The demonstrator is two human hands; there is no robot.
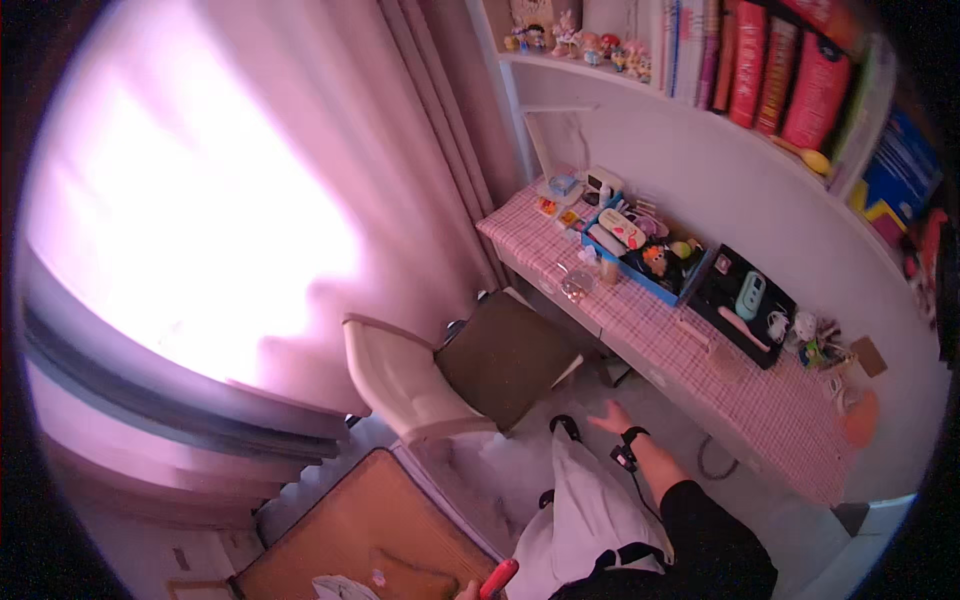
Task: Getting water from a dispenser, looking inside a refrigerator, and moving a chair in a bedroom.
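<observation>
My left hand [468, 591] shows only in part at the bottom edge, closed on a slim red object with a rounded end [499, 577]; its lower part is cut off, so its kind is unclear. My right hand [612, 418] reaches forward over the floor, fingers stretched out and nothing in them. A black band with a small device and cable [626, 448] is round that wrist. Ahead of the right hand and to its left stands a chair with a brown seat [510, 358] and a pale curved back [405, 385]. A desk with a pink checked cover [740, 410] lies to its right.
The desk carries a blue box of small items [640, 268] and a black tray [735, 300]. Bookshelves [690, 100] hang above it. Left are a bright curtained window [200, 200] and a bed with an orange-brown mat [370, 530]. A cable loop [717, 460] lies under the desk.
</observation>
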